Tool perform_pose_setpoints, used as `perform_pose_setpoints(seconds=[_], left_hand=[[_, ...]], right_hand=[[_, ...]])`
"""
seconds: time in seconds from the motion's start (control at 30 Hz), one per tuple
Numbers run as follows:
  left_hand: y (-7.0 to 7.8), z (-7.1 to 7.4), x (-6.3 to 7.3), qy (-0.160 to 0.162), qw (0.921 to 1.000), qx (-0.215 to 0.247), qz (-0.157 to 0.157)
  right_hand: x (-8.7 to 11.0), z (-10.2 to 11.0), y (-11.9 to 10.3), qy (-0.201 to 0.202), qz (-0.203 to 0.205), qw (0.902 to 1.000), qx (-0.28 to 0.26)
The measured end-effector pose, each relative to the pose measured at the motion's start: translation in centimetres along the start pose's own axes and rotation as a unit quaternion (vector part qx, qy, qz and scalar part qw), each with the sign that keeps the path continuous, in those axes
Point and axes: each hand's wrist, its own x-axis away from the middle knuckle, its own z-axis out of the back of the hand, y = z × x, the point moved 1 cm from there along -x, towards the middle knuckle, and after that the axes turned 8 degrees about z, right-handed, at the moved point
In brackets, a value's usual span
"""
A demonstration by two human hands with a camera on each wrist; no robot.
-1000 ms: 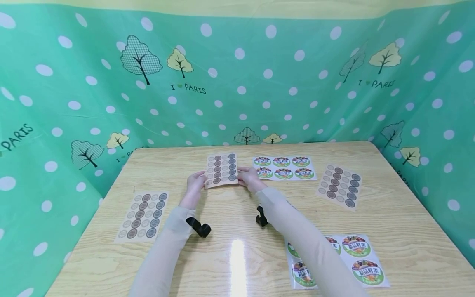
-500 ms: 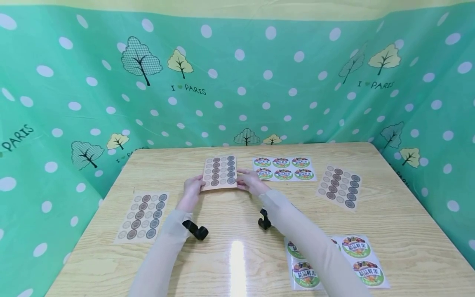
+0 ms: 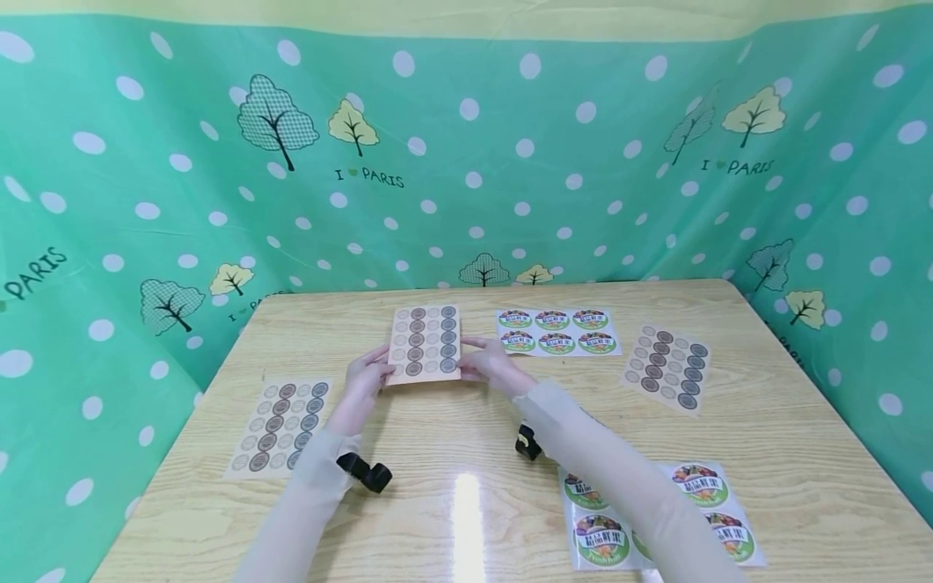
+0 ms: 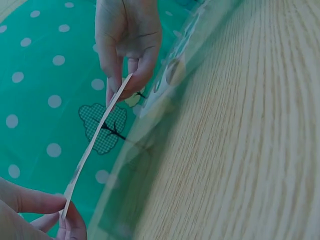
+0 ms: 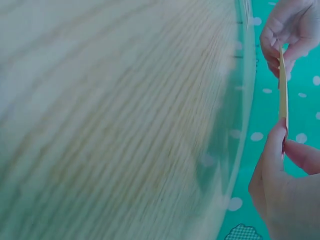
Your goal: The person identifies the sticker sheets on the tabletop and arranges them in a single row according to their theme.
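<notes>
Between both hands, a kraft-coloured sheet of round stickers (image 3: 425,344) is held up off the table, its printed face toward the head camera. My left hand (image 3: 364,378) pinches its left edge near the lower corner, thumb in front. On the opposite edge, my right hand (image 3: 490,364) pinches the sheet between thumb and fingers. Seen almost edge-on in the left wrist view, the sheet (image 4: 95,137) bows slightly between the two hands. The right wrist view also shows it edge-on as a thin strip (image 5: 283,95).
A similar brown sticker sheet (image 3: 277,425) lies at the left, another sticker sheet (image 3: 668,366) at the right. Fruit-label sheets lie on the wooden table (image 3: 430,453): one label sheet (image 3: 557,330) at the back, another label sheet (image 3: 703,510) partly under the right forearm. A green dotted curtain (image 3: 466,186) stands behind.
Both hands have brought the sticker sheet a little left and closer to me. It looks slightly larger and more upright. The sheets lying on the table have stayed put.
</notes>
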Motion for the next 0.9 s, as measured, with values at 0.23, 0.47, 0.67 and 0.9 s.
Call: perform_pose_setpoints(seconds=[0.23, 0.47, 0.67, 0.9], left_hand=[[0.0, 1.0, 1.8, -0.016, 0.9998, -0.011, -0.004], [0.0, 2.0, 3.4, -0.036, 0.9990, -0.025, 0.009], [-0.3, 2.9, 4.3, -0.035, 0.9986, -0.040, 0.001], [-1.8, 4.8, 4.1, -0.056, 0.9973, -0.033, -0.033]], right_hand=[[1.4, -0.4, 0.0, -0.019, 0.007, 0.9997, 0.012], [2.6, -0.8, 0.2, -0.033, 0.008, 0.9993, 0.015], [3.6, -1.3, 0.3, -0.053, 0.011, 0.9982, 0.025], [4.7, -2.0, 0.5, -0.067, 0.010, 0.9972, 0.033]])
